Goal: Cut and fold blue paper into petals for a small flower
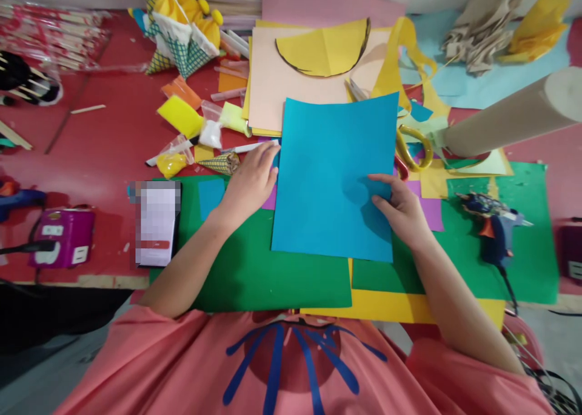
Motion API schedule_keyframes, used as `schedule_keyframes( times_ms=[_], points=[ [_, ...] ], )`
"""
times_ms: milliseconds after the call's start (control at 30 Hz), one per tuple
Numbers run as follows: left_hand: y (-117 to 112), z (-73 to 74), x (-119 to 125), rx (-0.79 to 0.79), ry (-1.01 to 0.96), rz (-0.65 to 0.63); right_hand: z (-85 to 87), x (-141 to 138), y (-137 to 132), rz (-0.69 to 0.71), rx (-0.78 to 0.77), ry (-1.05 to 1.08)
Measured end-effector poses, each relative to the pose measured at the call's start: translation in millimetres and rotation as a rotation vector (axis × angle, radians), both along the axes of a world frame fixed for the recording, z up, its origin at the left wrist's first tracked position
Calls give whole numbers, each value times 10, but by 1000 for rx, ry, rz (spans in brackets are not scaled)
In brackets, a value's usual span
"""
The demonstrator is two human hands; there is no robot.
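Note:
A square blue paper sheet (334, 172) lies on green paper (254, 269) in front of me. My left hand (249, 182) grips the sheet's left edge, fingers curled around it. At the sheet's right edge my right hand (396, 204) pinches it, thumb on top. The sheet's far edge curls up slightly.
A glue gun (493, 221) rests on green paper at right, beside scissors with yellow handles (411, 151) and a cardboard tube (509, 115). Pink paper with a yellow half circle (325, 51) lies behind. A phone (157, 221) and a purple box (63, 236) sit at left among paper scraps.

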State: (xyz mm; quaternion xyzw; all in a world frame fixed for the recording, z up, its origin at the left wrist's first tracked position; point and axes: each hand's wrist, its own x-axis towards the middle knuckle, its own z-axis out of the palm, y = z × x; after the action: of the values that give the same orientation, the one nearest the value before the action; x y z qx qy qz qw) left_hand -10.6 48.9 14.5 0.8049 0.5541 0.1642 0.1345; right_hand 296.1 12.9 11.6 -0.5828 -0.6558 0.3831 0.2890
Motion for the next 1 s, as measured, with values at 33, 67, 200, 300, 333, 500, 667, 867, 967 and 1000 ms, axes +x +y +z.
schedule_keyframes(
  times_ms=[33,67,200,300,333,500,667,867,967,1000],
  points=[
    [43,-16,-18,40,-19,46,10,-10,2,9,0,-10],
    [74,-19,-32,69,-37,77,22,-22,2,22,2,-29],
    [14,59,18,99,-57,63,84,-69,-13,76,81,-185],
    [-204,108,159,57,19,-56,106,-57,-5,20,275,-324],
    [-292,105,211,10,61,-123,102,-41,4,-20,342,-369],
    [-609,-18,351,-85,193,-340,-22,86,93,-49,416,-492],
    [-620,-103,288,-77,214,-327,-133,197,204,-25,355,-556],
    [-687,2,191,-14,134,-339,129,13,-84,78,472,-502],
    [-816,80,158,-41,89,-453,257,-181,-422,456,422,-429],
    [-865,93,149,-48,93,-473,270,-236,-525,568,399,-445]
  ],
)
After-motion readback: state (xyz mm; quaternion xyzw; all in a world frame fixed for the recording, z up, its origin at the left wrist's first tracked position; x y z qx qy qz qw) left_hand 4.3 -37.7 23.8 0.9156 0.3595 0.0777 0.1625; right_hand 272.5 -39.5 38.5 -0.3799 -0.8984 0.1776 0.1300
